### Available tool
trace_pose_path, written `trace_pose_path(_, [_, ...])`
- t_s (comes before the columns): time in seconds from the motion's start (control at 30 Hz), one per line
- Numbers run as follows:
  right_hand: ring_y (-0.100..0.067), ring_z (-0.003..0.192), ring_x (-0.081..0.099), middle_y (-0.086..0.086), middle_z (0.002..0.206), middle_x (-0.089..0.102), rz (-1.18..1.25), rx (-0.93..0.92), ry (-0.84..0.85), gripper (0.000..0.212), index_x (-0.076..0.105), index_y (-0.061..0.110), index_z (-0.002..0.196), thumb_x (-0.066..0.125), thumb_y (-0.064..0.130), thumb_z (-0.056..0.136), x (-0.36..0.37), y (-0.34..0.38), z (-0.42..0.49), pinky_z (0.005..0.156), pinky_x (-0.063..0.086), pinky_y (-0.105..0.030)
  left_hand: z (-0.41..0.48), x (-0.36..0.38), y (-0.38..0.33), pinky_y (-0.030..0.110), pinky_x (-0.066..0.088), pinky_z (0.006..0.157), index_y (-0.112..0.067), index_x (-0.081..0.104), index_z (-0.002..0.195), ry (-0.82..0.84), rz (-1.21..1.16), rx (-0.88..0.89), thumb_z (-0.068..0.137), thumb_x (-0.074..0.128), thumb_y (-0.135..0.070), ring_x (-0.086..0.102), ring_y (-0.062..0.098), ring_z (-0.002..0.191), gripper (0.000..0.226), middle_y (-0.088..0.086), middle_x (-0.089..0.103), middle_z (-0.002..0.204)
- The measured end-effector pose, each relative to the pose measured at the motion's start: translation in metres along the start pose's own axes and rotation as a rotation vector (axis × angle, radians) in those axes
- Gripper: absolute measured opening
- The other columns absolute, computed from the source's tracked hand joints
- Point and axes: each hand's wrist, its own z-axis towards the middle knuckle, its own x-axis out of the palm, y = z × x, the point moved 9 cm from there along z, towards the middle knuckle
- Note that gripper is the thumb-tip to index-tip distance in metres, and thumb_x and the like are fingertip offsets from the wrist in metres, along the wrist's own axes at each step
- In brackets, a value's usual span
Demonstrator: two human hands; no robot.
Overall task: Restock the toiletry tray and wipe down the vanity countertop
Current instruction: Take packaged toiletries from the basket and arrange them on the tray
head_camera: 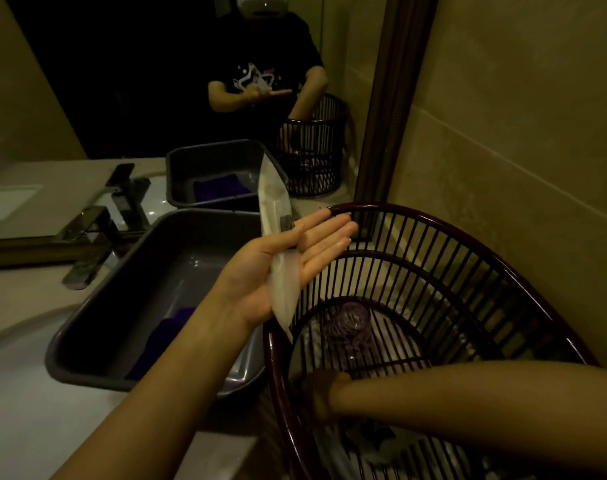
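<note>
- Long translucent white plastic sachet (277, 237), sealed, with a dark printed patch near its middle; it stands upright and slightly tilted, lower half across the palm, top end above the grey tray.
- Left hand (281, 268): palm up, fingers spread flat, sachet lying on the palm, not pinched.
- Right hand (316, 393): reaching down into the basket, blurred behind the bars; cannot tell its grip.
- Dark red-brown slatted plastic basket (503, 271) at right: holds a clear purple-tinted cup-like item (350, 323) and pale wrapped items at the bottom, detail unclear.
- Dark grey rectangular plastic tray (97, 323), just left of the basket: holds a purple folded cloth (163, 341).
- Beige stone vanity countertop (21, 285); dark metal faucet (90, 244) and white basin at left.
- Wall mirror (122, 81) behind; beige tiled wall at right. Dim lighting.
</note>
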Motion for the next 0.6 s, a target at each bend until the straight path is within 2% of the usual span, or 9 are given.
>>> trace_pose_path(0.1, [-0.038,0.124,0.043,-0.026,0.138,0.044,0.168,0.040,0.028,0.040,0.041,-0.007,0.133,0.040,0.012,0.098,-0.012,-0.005,-0.006,0.085,0.034,-0.028,-0.001,0.000,-0.001,0.043,0.042,0.102,0.000,0.046,0.127,-0.004,0.010,0.006,0.085,0.041,-0.006,0.051,0.034,0.123,0.043,0.025,0.052,0.132])
trace_pose_path(0.17, [-0.033,0.105,0.054,-0.022,0.125,0.054,0.244,0.067,-0.009,0.035,0.050,-0.001,0.126,0.041,0.019,0.098,-0.037,-0.018,-0.022,0.082,0.041,-0.029,-0.001,0.000,-0.002,0.043,0.044,0.101,-0.002,0.046,0.127,-0.021,0.043,0.014,0.085,0.041,-0.007,0.052,0.032,0.122,0.043,0.023,0.053,0.131])
trace_pose_path(0.2, [-0.026,0.088,0.058,-0.017,0.111,0.061,0.315,0.098,-0.059,0.029,0.056,0.004,0.115,0.044,0.023,0.097,-0.057,-0.031,-0.035,0.076,0.047,-0.030,-0.001,-0.001,-0.003,0.044,0.045,0.100,-0.003,0.047,0.127,-0.036,0.065,0.021,0.084,0.042,-0.008,0.053,0.031,0.121,0.044,0.023,0.055,0.130])
trace_pose_path(0.27, [-0.011,0.062,0.058,-0.005,0.082,0.062,0.538,0.104,-0.257,0.018,0.058,0.012,0.093,0.050,0.028,0.093,-0.106,-0.057,-0.072,0.061,0.050,-0.023,-0.001,-0.003,-0.005,0.046,0.044,0.098,-0.005,0.050,0.124,-0.069,0.106,0.034,0.082,0.044,-0.008,0.055,0.030,0.119,0.043,0.021,0.058,0.126])
trace_pose_path(0.37, [-0.004,0.045,0.059,0.000,0.060,0.065,0.747,0.036,-0.505,0.016,0.061,0.010,0.085,0.054,0.024,0.090,-0.165,-0.082,-0.138,0.043,0.047,-0.016,-0.001,-0.006,-0.009,0.045,0.045,0.095,-0.007,0.054,0.120,-0.111,0.136,0.050,0.081,0.046,-0.010,0.057,0.029,0.116,0.040,0.019,0.064,0.119])
trace_pose_path(0.47, [-0.006,0.040,0.057,0.000,0.046,0.064,0.855,-0.041,-0.663,0.016,0.062,0.006,0.089,0.054,0.020,0.090,-0.194,-0.085,-0.183,0.041,0.047,-0.016,-0.002,-0.002,-0.006,0.045,0.043,0.101,-0.008,0.046,0.131,-0.090,0.163,0.024,0.085,0.046,-0.014,0.054,0.031,0.120,0.046,0.019,0.058,0.128])
trace_pose_path(0.6, [-0.010,0.048,0.064,-0.006,0.056,0.069,0.988,-0.206,-0.782,0.011,0.059,0.003,0.094,0.056,0.013,0.089,-0.214,-0.065,-0.204,0.043,0.049,-0.015,-0.006,0.022,0.011,0.052,0.041,0.102,-0.007,0.055,0.126,0.073,0.214,-0.042,0.091,0.045,-0.027,0.048,0.034,0.126,0.041,0.021,0.051,0.135])
